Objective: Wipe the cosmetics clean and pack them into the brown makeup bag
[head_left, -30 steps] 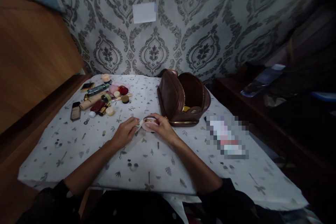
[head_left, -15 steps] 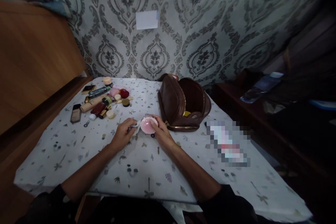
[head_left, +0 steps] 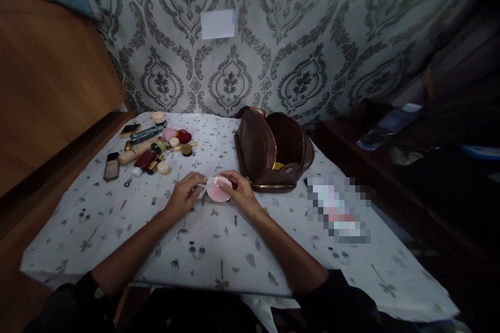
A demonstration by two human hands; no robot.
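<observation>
In the head view my right hand (head_left: pixel 242 195) grips a round pink compact (head_left: pixel 217 192), its thumb lying over the glossy top. My left hand (head_left: pixel 185 196) is closed, pinching a small whitish tissue (head_left: pixel 203 186) right beside the compact's left edge. Whether the tissue touches the compact I cannot tell. Just beyond my right hand stands a brown zippered cosmetics bag (head_left: pixel 253 148), gaping wide. Something yellow (head_left: pixel 278 166) shows inside its mouth; the rest of the inside is dark.
Makeup lies grouped at the table's left: a foundation bottle (head_left: pixel 111 166), a beige tube (head_left: pixel 135 153), a pink sponge (head_left: pixel 169 135), small jars (head_left: pixel 164 167). A pixelated flat object (head_left: pixel 338 210) lies to the right. Beyond the table's edge is a clear plastic bottle (head_left: pixel 390 126).
The compact has shifted slightly left and down, and my right thumb now reaches farther over it. My left hand still pinches the tissue. The whole view has tilted a little.
</observation>
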